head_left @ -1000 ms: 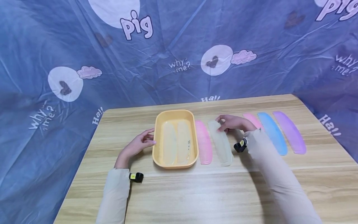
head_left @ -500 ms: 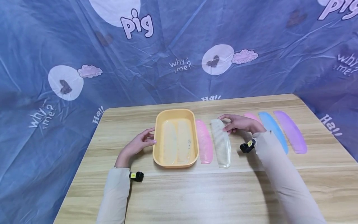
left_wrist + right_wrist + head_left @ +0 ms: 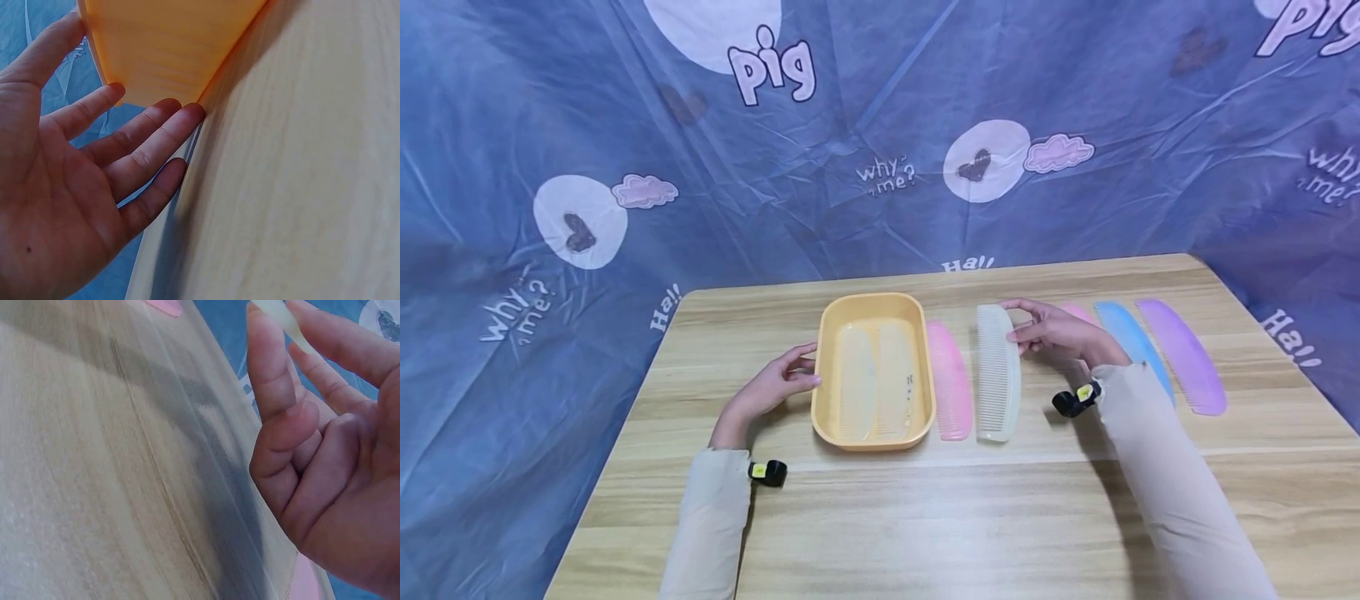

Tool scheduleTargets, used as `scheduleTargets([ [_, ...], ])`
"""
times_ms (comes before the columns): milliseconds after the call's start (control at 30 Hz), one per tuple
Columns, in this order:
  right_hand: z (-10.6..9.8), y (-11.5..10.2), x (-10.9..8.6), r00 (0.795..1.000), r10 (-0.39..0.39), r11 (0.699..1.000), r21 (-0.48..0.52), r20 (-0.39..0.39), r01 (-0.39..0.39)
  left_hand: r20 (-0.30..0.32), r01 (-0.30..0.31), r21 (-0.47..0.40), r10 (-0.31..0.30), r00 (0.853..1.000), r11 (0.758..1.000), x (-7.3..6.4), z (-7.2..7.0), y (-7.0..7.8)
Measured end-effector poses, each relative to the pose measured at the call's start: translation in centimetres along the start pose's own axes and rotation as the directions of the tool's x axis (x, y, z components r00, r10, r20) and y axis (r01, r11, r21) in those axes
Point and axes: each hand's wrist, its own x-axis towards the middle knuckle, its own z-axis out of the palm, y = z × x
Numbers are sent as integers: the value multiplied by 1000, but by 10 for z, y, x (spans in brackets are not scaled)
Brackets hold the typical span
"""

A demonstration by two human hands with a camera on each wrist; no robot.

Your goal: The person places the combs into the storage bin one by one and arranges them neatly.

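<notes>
Pale comb pinched in my right hand

Seven combs: mine, two pale ones in one tray, two pink, one blue, one purple. Mine's right of the tray and near pink comb; long axis near-to-far, teeth facing left. Since a second ago it's straightened from a slant, shifted slightly right. My left hand, fingers extended, touches the tray's left side.

The right hand and sleeve hide most of a pink comb and part of the blue comb; marks in the tray are too small to read.
</notes>
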Motion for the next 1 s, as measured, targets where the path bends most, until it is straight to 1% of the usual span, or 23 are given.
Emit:
scheduleTargets([
  [167,1,-1,-4,1000,-21,999,48,-9,22,2,1,-3,-1,1000,1000,-1,0,0],
  [267,4,-6,-7,999,-51,992,119,-1,51,4,-1,-1,1,1000,1000,0,0,-1],
  [367,7,-12,-9,995,-102,971,217,11,97,3,-2,-1,2,1000,1000,0,0,-1],
  [433,9,-15,-9,990,-139,952,278,18,129,2,-3,-1,3,1000,1000,0,0,-1],
  [500,12,-18,-10,985,-171,937,314,22,155,-1,-4,-1,4,1000,1000,0,0,-1],
  [600,15,-23,-8,979,-202,926,330,25,182,-2,-7,-3,7,1000,1000,0,1,-1],
  [833,24,-35,-4,972,-235,906,363,0,219,3,-7,-5,7,1000,1000,0,0,-1],
  [1000,30,-44,-2,968,-252,902,358,-17,241,0,-8,1,8,1000,1000,0,0,0],
])
